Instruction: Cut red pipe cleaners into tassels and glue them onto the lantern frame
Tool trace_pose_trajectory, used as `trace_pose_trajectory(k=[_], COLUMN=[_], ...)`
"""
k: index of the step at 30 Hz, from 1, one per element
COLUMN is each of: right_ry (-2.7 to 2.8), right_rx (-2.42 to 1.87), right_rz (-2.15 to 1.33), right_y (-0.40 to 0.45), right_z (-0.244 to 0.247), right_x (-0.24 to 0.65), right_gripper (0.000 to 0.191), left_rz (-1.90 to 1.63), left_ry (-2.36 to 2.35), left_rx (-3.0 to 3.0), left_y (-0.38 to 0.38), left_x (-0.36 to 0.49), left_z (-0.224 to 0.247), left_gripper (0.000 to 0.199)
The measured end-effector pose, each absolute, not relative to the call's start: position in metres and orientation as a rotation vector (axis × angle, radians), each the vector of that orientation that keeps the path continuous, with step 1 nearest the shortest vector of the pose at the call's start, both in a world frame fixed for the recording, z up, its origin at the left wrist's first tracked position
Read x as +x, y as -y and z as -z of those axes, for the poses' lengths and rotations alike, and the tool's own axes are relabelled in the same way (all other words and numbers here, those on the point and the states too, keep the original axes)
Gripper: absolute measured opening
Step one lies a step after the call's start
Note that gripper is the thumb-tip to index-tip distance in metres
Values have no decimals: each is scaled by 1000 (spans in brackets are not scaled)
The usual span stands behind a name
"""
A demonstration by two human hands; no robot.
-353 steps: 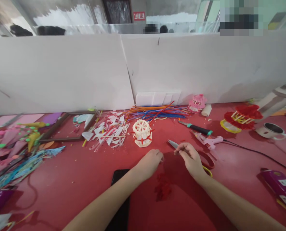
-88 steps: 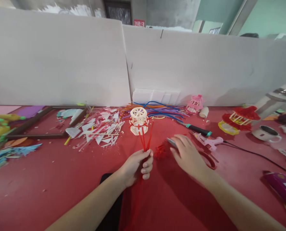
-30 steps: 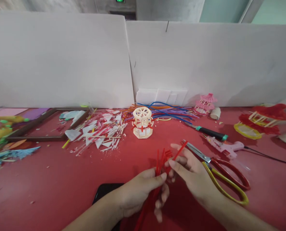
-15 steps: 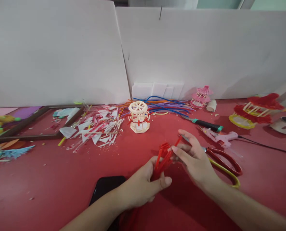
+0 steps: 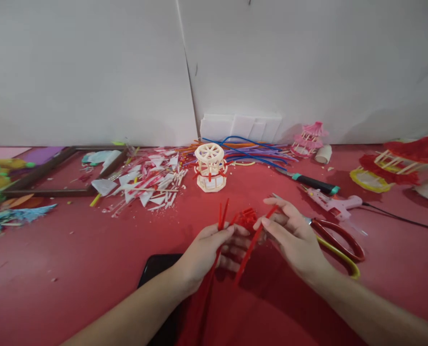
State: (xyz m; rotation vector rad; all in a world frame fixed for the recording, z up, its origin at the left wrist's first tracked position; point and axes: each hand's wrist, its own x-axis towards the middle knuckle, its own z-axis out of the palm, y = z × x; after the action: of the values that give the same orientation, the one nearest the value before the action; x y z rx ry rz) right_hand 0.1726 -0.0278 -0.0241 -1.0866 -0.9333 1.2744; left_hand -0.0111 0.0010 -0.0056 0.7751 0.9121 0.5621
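Observation:
My left hand [image 5: 203,254] is closed around a few long red pipe cleaners [image 5: 224,216], whose tips stick up past the thumb while the rest trails down toward the table's front edge. Between the thumb and fingers of my right hand [image 5: 295,235] is a single red pipe cleaner [image 5: 252,252], slanting down to the left. Behind the hands lies a small pile of short red pieces [image 5: 248,216]. Farther back stands a cream-coloured stick tower [image 5: 211,166] with a wheel-like top and red bits around its middle.
Right of my right hand lie scissors [image 5: 338,240] with red and yellow handles, a pink glue gun [image 5: 334,204] and a black-handled knife [image 5: 317,183]. A black phone [image 5: 158,266] is partly under my left forearm. Paper scraps [image 5: 145,180] cover the left back; small pagodas [image 5: 309,139] stand right.
My hands have moved apart, and one red pipe cleaner is now separated from the bunch in my right hand. My left hand has shifted left. The view has tilted down slightly.

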Motion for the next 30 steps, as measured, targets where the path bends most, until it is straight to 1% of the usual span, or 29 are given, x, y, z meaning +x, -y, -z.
trace_pose_trajectory(k=[3,5,7,10,15,20,26,30], right_ry=[1056,1179,1326,1487,1503,1414,1287,1266], right_rx=[-1110,-1179,-1248,-1291,-1316,-1304,-1319,-1335], right_rz=[-1269,-1159,-994,-813,-779,-873,-936,-931], right_y=[35,38,40,41,43,43,44,45], right_z=[21,20,21,22,23,20,20,19], right_x=[168,167,167,167,166,165,164,162], right_gripper=[30,21,16,20,32,20,27,20], left_rz=[-513,-483,-464,-426,-388,-379,-342,-282], left_ry=[-875,-845,-822,-769,-682,-685,-667,-684], left_rx=[767,784,794,825,953,977,972,938], left_y=[-1,1,3,4,3,4,4,3], left_x=[-11,-11,-11,-10,-10,-12,-13,-13], left_z=[5,7,9,10,5,7,12,11], left_gripper=[23,23,25,29,38,36,40,39])
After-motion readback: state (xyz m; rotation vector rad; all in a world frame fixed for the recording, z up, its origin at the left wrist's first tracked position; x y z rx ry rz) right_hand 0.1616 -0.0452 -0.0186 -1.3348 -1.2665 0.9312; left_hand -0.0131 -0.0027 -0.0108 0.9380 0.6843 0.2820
